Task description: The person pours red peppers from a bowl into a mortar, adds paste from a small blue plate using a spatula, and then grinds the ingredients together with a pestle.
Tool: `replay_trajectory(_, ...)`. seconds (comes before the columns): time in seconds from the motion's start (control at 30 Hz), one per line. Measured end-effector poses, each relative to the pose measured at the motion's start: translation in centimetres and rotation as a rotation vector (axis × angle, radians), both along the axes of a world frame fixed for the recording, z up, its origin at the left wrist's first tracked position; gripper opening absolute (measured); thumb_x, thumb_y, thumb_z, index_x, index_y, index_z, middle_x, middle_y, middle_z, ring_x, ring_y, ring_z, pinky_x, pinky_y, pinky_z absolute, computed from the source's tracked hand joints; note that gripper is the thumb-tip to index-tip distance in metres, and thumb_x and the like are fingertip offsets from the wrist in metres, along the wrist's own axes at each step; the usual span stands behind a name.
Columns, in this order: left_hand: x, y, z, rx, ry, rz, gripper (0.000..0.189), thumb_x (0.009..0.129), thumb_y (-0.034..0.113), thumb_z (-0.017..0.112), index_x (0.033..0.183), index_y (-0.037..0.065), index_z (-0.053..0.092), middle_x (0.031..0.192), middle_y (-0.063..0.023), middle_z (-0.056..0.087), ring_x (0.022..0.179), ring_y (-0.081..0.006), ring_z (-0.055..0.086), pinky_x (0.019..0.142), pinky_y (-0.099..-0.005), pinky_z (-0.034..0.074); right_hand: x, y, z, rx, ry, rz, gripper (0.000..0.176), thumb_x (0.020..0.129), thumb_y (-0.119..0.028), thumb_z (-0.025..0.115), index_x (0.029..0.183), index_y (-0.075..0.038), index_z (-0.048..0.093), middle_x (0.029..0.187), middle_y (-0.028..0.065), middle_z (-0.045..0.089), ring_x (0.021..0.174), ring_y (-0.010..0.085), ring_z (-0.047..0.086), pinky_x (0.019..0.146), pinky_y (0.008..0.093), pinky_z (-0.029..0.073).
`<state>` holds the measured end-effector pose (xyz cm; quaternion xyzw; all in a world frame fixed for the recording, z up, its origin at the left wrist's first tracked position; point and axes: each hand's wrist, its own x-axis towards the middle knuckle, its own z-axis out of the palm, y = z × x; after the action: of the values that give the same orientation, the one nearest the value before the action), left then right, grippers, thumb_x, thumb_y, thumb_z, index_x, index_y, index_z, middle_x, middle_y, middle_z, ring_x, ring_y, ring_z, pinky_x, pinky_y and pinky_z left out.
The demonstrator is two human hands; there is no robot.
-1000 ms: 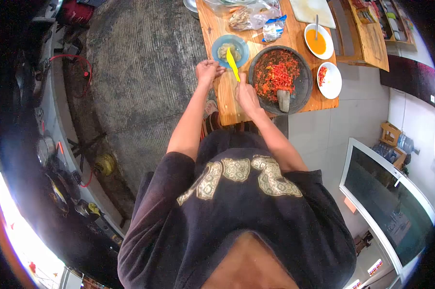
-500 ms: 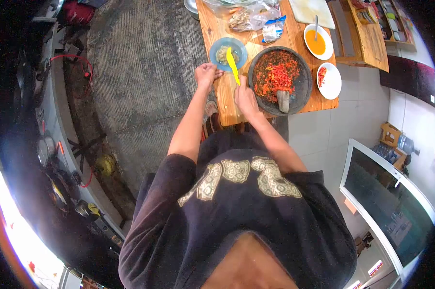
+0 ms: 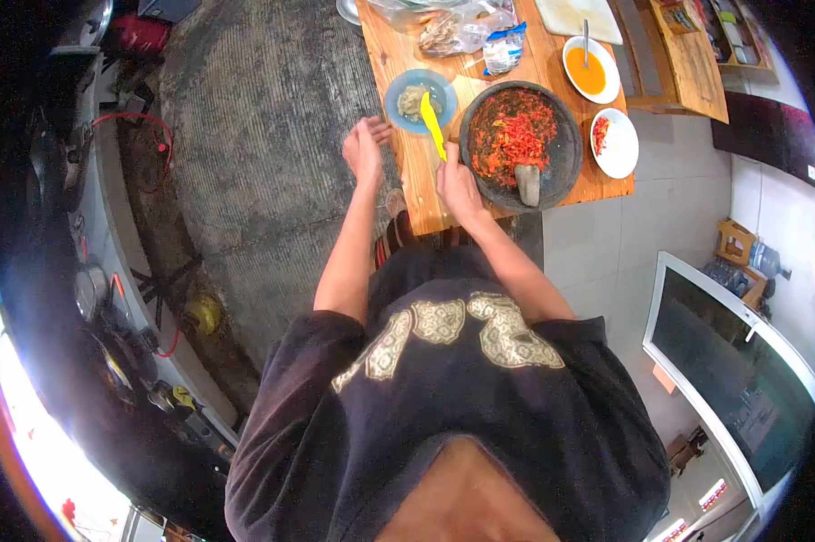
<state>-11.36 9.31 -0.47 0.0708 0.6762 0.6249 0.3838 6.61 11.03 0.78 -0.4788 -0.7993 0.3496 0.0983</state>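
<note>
My right hand [image 3: 459,188] is closed round the handle of a yellow spatula [image 3: 433,125], whose blade reaches over a blue bowl [image 3: 394,106]. Pale, mushy food [image 3: 413,100] lies in that bowl. Just left of the bowl, off the table's edge, my left hand [image 3: 364,149] holds nothing, its fingers apart and not touching the bowl. To the right of the spatula stands a dark stone mortar [image 3: 563,169] with chopped red chili [image 3: 516,133] in it. A stone pestle [image 3: 527,184] rests in the mortar.
On the wooden table [image 3: 425,200] are a white bowl of orange liquid [image 3: 587,70] with a spoon, a white bowl [image 3: 618,155] with red pieces, plastic bags [image 3: 461,29], a blue-and-white packet [image 3: 504,49] and a white board [image 3: 581,18]. A wooden shelf [image 3: 687,72] stands to the right.
My left hand has moved left, away from the blue bowl's rim. My right hand still holds the spatula over the bowl, and the view has shifted slightly.
</note>
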Motion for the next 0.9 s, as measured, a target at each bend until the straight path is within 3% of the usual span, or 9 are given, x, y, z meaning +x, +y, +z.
replay_trajectory(0.07, 0.0, 0.4, 1.2, -0.023, 0.151, -0.091, 0.042, 0.097, 0.025, 0.038, 0.100, -0.007, 0.064, 0.093, -0.0164, 0.068, 0.079, -0.0241, 0.067, 0.073, -0.0331, 0.052, 0.3, -0.1, -0.5, -0.009, -0.012, -0.018, 0.034, 0.090, -0.006, 0.047, 0.119, -0.002, 0.030, 0.062, 0.0279, 0.055, 0.059, 0.0455, 0.057, 0.050, 0.0527, 0.041)
replay_trajectory(0.17, -0.2, 0.8, 3.5, -0.055, 0.692, -0.315, 0.041, 0.096, 0.024, 0.037, 0.099, -0.005, 0.066, 0.098, -0.0172, 0.068, 0.087, -0.0305, 0.065, 0.081, -0.0381, 0.049, -0.3, -0.2, 1.9, 0.149, 0.060, -0.047, 0.032, 0.088, -0.006, 0.050, 0.117, -0.005, 0.039, 0.070, 0.0248, 0.059, 0.063, 0.0417, 0.060, 0.054, 0.0498, 0.046)
replay_trajectory(0.2, -0.5, 1.0, 3.8, -0.053, 0.706, -0.377, 0.041, 0.096, 0.023, 0.034, 0.104, -0.002, 0.065, 0.107, -0.0191, 0.064, 0.102, -0.0350, 0.059, 0.093, -0.0414, 0.042, -0.5, -0.3, 2.7, 0.201, 0.084, -0.071, 0.031, 0.087, -0.006, 0.051, 0.116, -0.006, 0.042, 0.074, 0.0230, 0.060, 0.066, 0.0400, 0.061, 0.055, 0.0482, 0.047)
replay_trajectory(0.3, -0.4, 1.9, 3.2, 0.022, 0.736, -0.409, 0.046, 0.098, 0.026, 0.028, 0.121, -0.001, 0.057, 0.121, -0.0200, 0.058, 0.117, -0.0346, 0.049, 0.101, -0.0423, 0.034, -0.7, -0.2, 3.9, 0.344, 0.149, -0.124, 0.028, 0.085, -0.007, 0.055, 0.113, -0.008, 0.049, 0.082, 0.0186, 0.064, 0.072, 0.0358, 0.064, 0.059, 0.0442, 0.050)
replay_trajectory(0.5, 0.5, 2.4, 3.1, 0.044, 0.457, -0.527, 0.056, 0.100, 0.035, 0.013, 0.146, 0.005, 0.023, 0.139, -0.0187, 0.043, 0.133, -0.0356, 0.031, 0.112, -0.0422, 0.019, 0.2, -0.6, 4.6, 0.342, 0.189, -0.176, 0.027, 0.085, -0.009, 0.057, 0.112, -0.009, 0.051, 0.089, 0.0162, 0.065, 0.078, 0.0340, 0.065, 0.063, 0.0426, 0.050)
replay_trajectory(0.6, 0.3, 2.1, 3.4, -0.149, 0.962, -0.834, 0.060, 0.100, 0.041, 0.010, 0.147, 0.005, 0.019, 0.144, -0.0191, 0.038, 0.140, -0.0360, 0.018, 0.114, -0.0469, 0.006, 0.3, -0.9, 4.2, 0.198, 0.230, -0.263, 0.026, 0.087, -0.010, 0.056, 0.113, -0.009, 0.050, 0.087, 0.0182, 0.064, 0.076, 0.0359, 0.064, 0.061, 0.0437, 0.049)
replay_trajectory(0.7, 0.4, 2.4, 4.0, -0.092, 0.663, -0.676, 0.068, 0.098, 0.051, 0.008, 0.149, 0.007, 0.010, 0.148, -0.0182, 0.031, 0.143, -0.0329, 0.004, 0.113, -0.0493, -0.006, 0.2, -0.2, 3.5, 0.064, 0.243, -0.321, 0.025, 0.088, -0.010, 0.056, 0.113, -0.009, 0.050, 0.084, 0.0204, 0.063, 0.074, 0.0381, 0.064, 0.060, 0.0450, 0.048)
replay_trajectory(0.73, 0.2, 3.3, 3.0, 0.234, 0.145, -0.500, 0.081, 0.092, 0.067, 0.010, 0.149, 0.012, -0.007, 0.153, -0.0131, 0.022, 0.144, -0.0263, 0.000, 0.113, -0.0442, -0.007, 0.3, 0.0, 3.8, 0.052, 0.252, -0.320, 0.025, 0.088, -0.011, 0.055, 0.113, -0.008, 0.050, 0.083, 0.0209, 0.063, 0.073, 0.0388, 0.063, 0.059, 0.0453, 0.047)
replay_trajectory(0.9, -0.8, 2.9, 4.4, 0.201, -0.018, -0.518, 0.087, 0.088, 0.073, 0.009, 0.149, 0.014, -0.009, 0.151, -0.0142, 0.026, 0.144, -0.0233, 0.002, 0.113, -0.0417, -0.010, 0.1, 0.2, 4.1, 0.042, 0.303, -0.248, 0.024, 0.089, -0.011, 0.055, 0.113, -0.008, 0.050, 0.077, 0.0208, 0.062, 0.070, 0.0393, 0.063, 0.057, 0.0452, 0.046)
